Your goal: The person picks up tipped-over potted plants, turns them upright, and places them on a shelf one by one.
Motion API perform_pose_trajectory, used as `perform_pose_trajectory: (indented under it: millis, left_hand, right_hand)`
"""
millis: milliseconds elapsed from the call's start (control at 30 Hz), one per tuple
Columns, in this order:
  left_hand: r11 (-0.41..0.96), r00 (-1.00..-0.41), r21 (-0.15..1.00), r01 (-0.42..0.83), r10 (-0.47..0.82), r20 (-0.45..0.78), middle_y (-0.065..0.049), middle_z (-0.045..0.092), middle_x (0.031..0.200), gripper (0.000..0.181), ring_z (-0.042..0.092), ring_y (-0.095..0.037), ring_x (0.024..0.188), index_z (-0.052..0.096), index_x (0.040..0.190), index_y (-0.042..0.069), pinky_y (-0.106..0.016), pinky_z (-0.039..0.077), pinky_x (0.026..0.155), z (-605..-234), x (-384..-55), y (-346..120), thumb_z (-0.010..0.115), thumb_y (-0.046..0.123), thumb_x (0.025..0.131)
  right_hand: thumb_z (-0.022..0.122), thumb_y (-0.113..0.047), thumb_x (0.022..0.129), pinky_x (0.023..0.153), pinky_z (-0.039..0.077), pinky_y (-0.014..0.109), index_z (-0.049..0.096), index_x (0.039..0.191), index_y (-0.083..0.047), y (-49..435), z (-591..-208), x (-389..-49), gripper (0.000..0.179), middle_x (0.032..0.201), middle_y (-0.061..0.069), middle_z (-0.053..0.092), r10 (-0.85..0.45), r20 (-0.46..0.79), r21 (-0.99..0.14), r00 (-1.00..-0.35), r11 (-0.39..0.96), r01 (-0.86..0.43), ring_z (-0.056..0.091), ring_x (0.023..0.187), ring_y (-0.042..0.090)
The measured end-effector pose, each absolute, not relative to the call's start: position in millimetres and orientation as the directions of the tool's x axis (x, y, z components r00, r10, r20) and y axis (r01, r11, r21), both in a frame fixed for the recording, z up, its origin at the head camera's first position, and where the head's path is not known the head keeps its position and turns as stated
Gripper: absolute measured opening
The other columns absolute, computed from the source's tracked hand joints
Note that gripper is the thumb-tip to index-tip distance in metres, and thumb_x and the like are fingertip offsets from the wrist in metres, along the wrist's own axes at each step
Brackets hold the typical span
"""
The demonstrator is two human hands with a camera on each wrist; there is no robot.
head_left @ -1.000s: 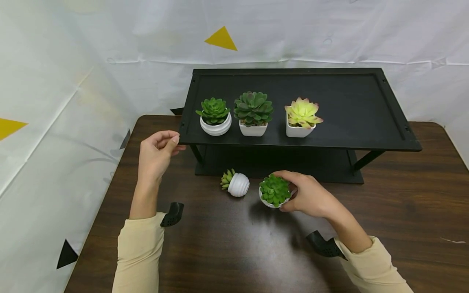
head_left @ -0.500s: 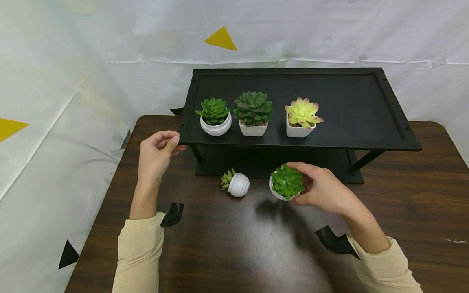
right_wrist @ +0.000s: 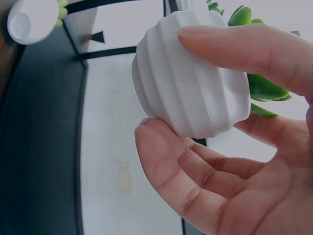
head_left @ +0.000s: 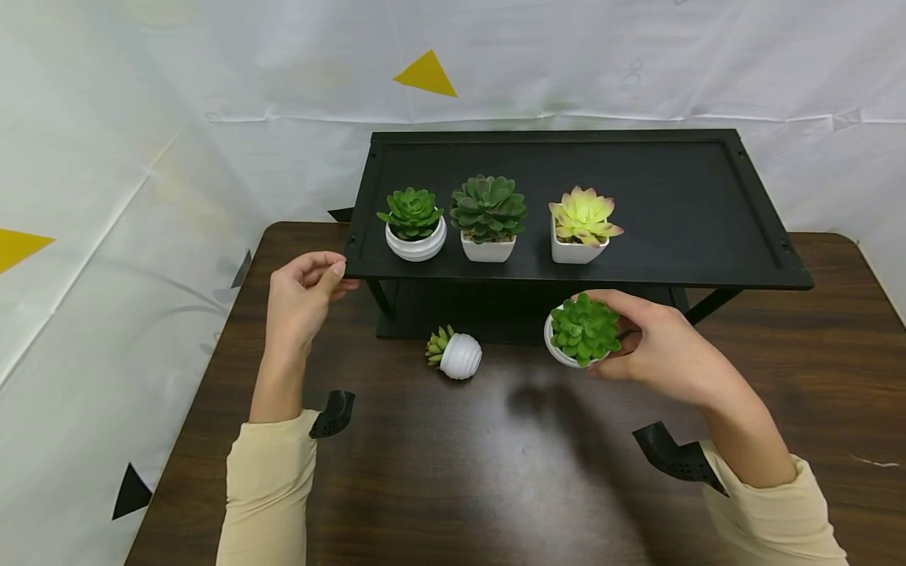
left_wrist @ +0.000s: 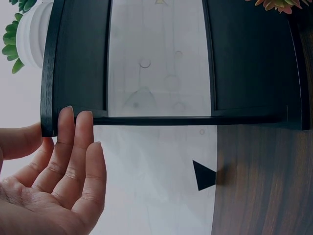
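Observation:
My right hand (head_left: pixel 658 346) grips a bright green potted succulent (head_left: pixel 584 328) by its ribbed white pot (right_wrist: pixel 190 78), thumb on one side and fingers on the other. It is in the air before the front edge of a black two-tier shelf (head_left: pixel 679 212), its shadow falling on the table. My left hand (head_left: pixel 300 303) pinches the front left corner of the shelf's top board; in the left wrist view the thumb (left_wrist: pixel 22 141) lies on one face and the fingers on the other. A small potted succulent (head_left: pixel 460 356) lies tipped on its side on the table, leaves pointing left.
On the top board stand a green succulent in a round pot (head_left: pixel 416 245), a dark green succulent (head_left: pixel 488 208) and a yellow-green succulent (head_left: pixel 583 216) in square pots. The shelf stands on a dark wooden table (head_left: pixel 425 472), before white sheeting (head_left: pixel 602 63).
My right hand has lifted the bright green succulent off the table area and carried it right and toward the shelf's front edge. The left hand stays at the corner.

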State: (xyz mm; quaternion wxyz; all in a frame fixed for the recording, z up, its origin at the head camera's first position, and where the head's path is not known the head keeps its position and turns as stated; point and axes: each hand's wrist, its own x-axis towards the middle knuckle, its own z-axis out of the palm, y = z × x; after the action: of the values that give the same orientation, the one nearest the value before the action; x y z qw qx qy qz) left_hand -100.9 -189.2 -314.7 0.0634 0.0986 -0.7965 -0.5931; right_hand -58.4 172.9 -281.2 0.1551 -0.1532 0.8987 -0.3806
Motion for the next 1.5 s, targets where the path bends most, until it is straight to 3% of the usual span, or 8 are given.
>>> perform_pose_trajectory:
  millis: [367, 567, 800, 1033, 1200, 1500]
  left_hand:
    - [0.300, -0.973, 0.952, -0.067, -0.229, 0.003, 0.000, 0.065, 0.082, 0.019, 0.066, -0.022, 0.079, 0.060, 0.104, -0.004, -0.027, 0.052, 0.076, -314, -101, -190, 0.057, 0.011, 0.091]
    - [0.303, -0.973, 0.951, -0.070, -0.230, 0.002, -0.001, 0.065, 0.082, 0.020, 0.066, -0.021, 0.079, 0.060, 0.104, -0.003, -0.027, 0.052, 0.076, -314, -100, -190, 0.057, 0.011, 0.091]
    - [0.292, -0.973, 0.954, -0.075, -0.229, -0.006, 0.000, 0.064, 0.081, 0.019, 0.066, -0.019, 0.078, 0.059, 0.104, -0.003, -0.028, 0.052, 0.076, -313, -100, -189, 0.057, 0.011, 0.091]
    - [0.287, -0.973, 0.955, -0.073, -0.230, -0.006, 0.001, 0.064, 0.081, 0.019, 0.066, -0.019, 0.077, 0.059, 0.103, -0.003, -0.031, 0.052, 0.077, -314, -101, -189, 0.057, 0.011, 0.091]
    - [0.287, -0.974, 0.956, -0.068, -0.228, -0.001, 0.000, 0.064, 0.081, 0.019, 0.066, -0.022, 0.079, 0.059, 0.103, -0.004, -0.030, 0.052, 0.076, -315, -101, -189, 0.058, 0.011, 0.091]
    - [0.286, -0.973, 0.956, -0.073, -0.230, -0.006, -0.001, 0.064, 0.081, 0.019, 0.066, -0.015, 0.074, 0.059, 0.103, -0.004, -0.030, 0.052, 0.077, -315, -101, -190, 0.057, 0.011, 0.091]
  right_hand:
    - [0.081, -0.015, 0.067, 0.060, 0.048, 0.023, 0.041, 0.133, -0.007, 192, -266, -65, 0.078, 0.092, 0.010, 0.060, -0.336, -0.155, -0.680, -0.929, 0.719, -0.147, 0.061, 0.070, 0.013]
    - [0.081, -0.015, 0.068, 0.060, 0.047, 0.021, 0.041, 0.133, -0.007, 203, -259, -67, 0.077, 0.096, 0.011, 0.060, -0.320, -0.146, -0.687, -0.936, 0.713, -0.137, 0.062, 0.070, 0.009]
    - [0.082, -0.015, 0.068, 0.056, 0.042, 0.020, 0.045, 0.130, -0.009, 213, -251, -74, 0.073, 0.090, 0.007, 0.060, -0.302, -0.105, -0.662, -0.947, 0.732, -0.160, 0.056, 0.066, 0.007]
    - [0.080, -0.017, 0.071, 0.060, 0.045, 0.019, 0.040, 0.133, -0.007, 219, -245, -84, 0.074, 0.104, 0.009, 0.058, -0.287, -0.172, -0.658, -0.942, 0.745, -0.107, 0.058, 0.073, 0.001]
    - [0.080, -0.017, 0.070, 0.060, 0.045, 0.019, 0.042, 0.130, -0.009, 223, -242, -92, 0.072, 0.097, 0.006, 0.060, -0.266, -0.179, -0.634, -0.947, 0.767, -0.096, 0.059, 0.071, 0.005]
    - [0.081, -0.018, 0.069, 0.061, 0.045, 0.021, 0.045, 0.127, -0.013, 233, -240, -107, 0.068, 0.094, 0.004, 0.062, -0.243, -0.216, -0.609, -0.946, 0.791, -0.064, 0.059, 0.074, 0.005]
